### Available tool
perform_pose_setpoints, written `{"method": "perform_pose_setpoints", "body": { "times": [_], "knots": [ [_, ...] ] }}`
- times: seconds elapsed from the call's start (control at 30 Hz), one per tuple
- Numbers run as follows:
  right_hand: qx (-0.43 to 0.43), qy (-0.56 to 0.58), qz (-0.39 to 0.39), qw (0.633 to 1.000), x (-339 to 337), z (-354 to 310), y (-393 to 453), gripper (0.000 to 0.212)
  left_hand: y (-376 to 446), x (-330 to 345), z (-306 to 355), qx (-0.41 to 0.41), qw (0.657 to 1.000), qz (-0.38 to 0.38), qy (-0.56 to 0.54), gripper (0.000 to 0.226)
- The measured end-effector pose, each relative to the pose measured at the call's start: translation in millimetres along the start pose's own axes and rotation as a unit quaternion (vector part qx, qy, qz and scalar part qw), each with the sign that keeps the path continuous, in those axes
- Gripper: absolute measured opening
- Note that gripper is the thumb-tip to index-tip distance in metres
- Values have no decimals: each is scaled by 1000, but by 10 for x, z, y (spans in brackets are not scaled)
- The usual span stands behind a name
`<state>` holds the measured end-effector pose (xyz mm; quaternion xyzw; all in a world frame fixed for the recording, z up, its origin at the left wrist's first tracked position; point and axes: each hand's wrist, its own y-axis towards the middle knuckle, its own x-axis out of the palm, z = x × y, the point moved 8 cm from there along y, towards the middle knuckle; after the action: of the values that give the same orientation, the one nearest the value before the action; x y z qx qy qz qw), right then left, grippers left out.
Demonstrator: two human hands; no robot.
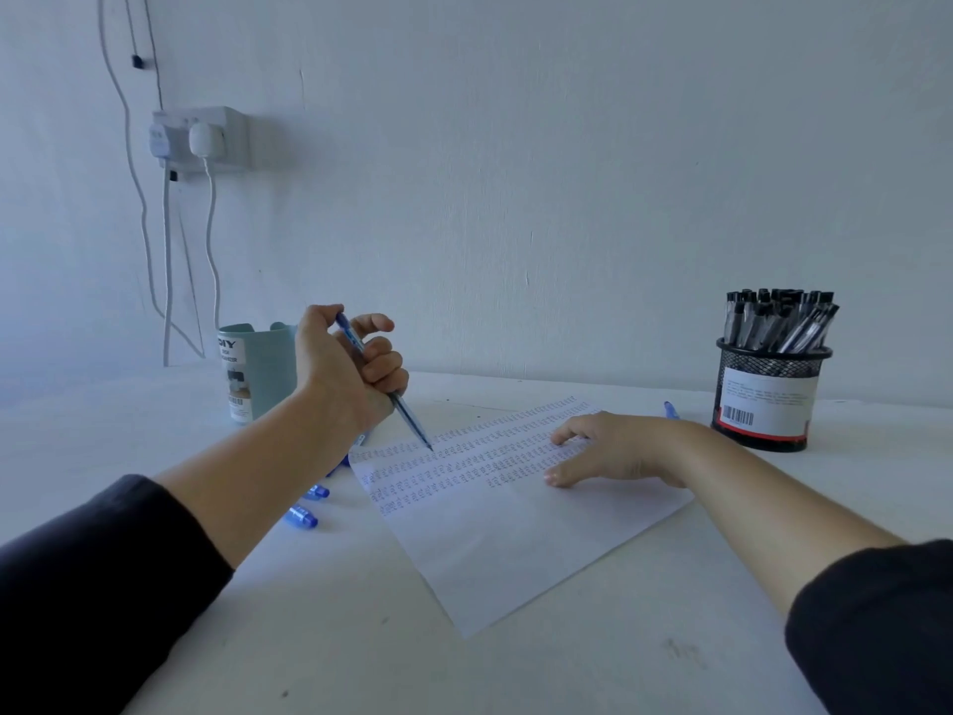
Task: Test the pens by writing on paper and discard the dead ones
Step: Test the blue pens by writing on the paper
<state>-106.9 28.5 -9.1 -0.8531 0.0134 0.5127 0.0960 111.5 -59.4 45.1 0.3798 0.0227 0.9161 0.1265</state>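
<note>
Paper (515,534) lies on the table (567,663), pinned under the flat right hand (613,448). Left hand (350,369) clenches a blue pen (384,384) (tip near the top row of marks), beside 2 blue caps (304,516).

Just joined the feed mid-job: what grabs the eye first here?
The left hand grips a blue pen, tip down at the paper, whose far half carries rows of test marks. The right hand presses the sheet flat. At far right, a black mesh cup bristles with pens.
</note>
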Motion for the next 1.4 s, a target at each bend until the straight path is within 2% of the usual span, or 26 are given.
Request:
{"method": "perform_pose_setpoints", "body": {
  "times": [0.17,0.23,0.33,0.37,0.43,0.5,0.53,0.57,0.67,0.8,0.93,1.0,1.23,1.33,1.4],
  "knots": [
    [5,-4,3,1000,-3,-6,2,66,-22,5,-7,-7,1000,1,1,46],
    [8,-23,12,1000,-5,-19,2,67,-37,23,-13,1,999,9,43,51],
    [19,-61,30,997,2,-31,-3,74,-67,14,-47,10,988,65,138,26],
    [18,-59,34,997,9,-34,0,77,-83,-3,-86,-3,987,80,139,27],
    [8,-47,37,998,24,-48,-1,81,-84,-30,-178,-33,986,88,135,43],
    [-7,-44,36,998,33,-83,-13,84,-83,-48,-261,-59,978,78,184,65],
    [-15,-44,33,998,42,-110,-19,85,-89,-39,-299,-66,973,70,207,68],
    [-23,-46,27,998,58,-133,-20,86,-111,-6,-331,-65,971,60,221,62],
    [-31,-56,5,998,131,-184,-9,89,-163,74,-399,-35,962,40,266,17],
    [-16,-69,-12,997,186,-166,35,92,-230,59,-482,-13,939,54,338,25],
    [-12,-55,-7,998,150,-116,12,92,-338,135,-652,-63,941,12,333,13],
    [-6,-44,-9,999,145,-92,3,90,-331,149,-700,-68,925,-7,373,13],
    [-9,-52,-2,999,139,-103,20,89,-358,232,-707,11,842,-41,538,14],
    [-13,-50,3,999,139,-105,23,88,-351,244,-696,27,808,-37,587,10],
    [-13,-45,2,999,147,-102,32,88,-338,232,-690,31,797,-27,602,8]
  ]
}}
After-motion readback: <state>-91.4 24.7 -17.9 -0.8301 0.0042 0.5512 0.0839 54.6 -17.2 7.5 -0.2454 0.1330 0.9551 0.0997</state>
